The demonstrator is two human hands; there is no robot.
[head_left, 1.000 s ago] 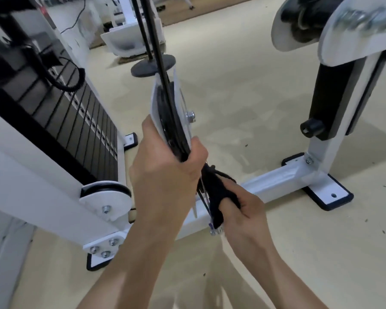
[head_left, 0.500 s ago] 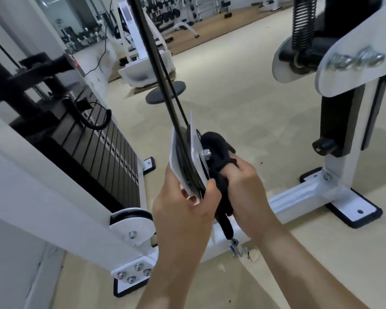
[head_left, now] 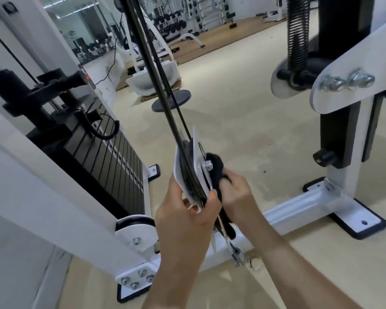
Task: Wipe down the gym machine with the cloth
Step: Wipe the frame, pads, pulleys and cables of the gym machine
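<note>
A white cable machine fills the view, with a hanging pulley (head_left: 191,175) made of two white plates around a black wheel, fed by black cables (head_left: 156,81) from above. My left hand (head_left: 185,221) grips the pulley's lower edge from below. My right hand (head_left: 239,197) holds a black cloth (head_left: 216,172) pressed against the pulley's right plate, beside its bolt. A tail of the cloth hangs down below my right hand.
The black weight stack (head_left: 107,157) stands at the left inside the white frame. A white base bar (head_left: 299,206) runs along the beige floor to a white and black upright (head_left: 341,139) at the right. Other gym equipment stands far back.
My right hand has brought the cloth up from under the pulley to its right plate. My head has lifted, so the pulley sits lower in view. The left hand has shifted to the pulley's bottom edge.
</note>
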